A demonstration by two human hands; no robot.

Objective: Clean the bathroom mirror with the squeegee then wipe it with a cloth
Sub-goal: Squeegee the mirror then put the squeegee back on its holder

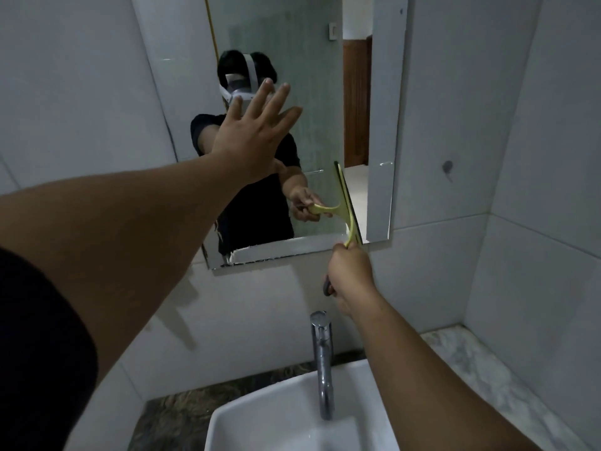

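The bathroom mirror (312, 76) hangs tilted on the white tiled wall above the sink. My left hand (257, 135) is flat against the glass near its middle, fingers straight and spread. My right hand (349, 275) grips the handle of a yellow-green squeegee (353, 231). The squeegee's blade stands nearly upright against the mirror's lower right part, close to the bottom edge. The mirror reflects a person in a dark shirt with a head-worn camera and the squeegee. No cloth is in view.
A chrome tap (322, 359) rises over a white basin (276, 418) directly below my right arm. A dark marbled counter (175, 415) surrounds the basin, and a pale marble ledge (481, 369) runs along the right wall. White tiles (455, 125) flank the mirror.
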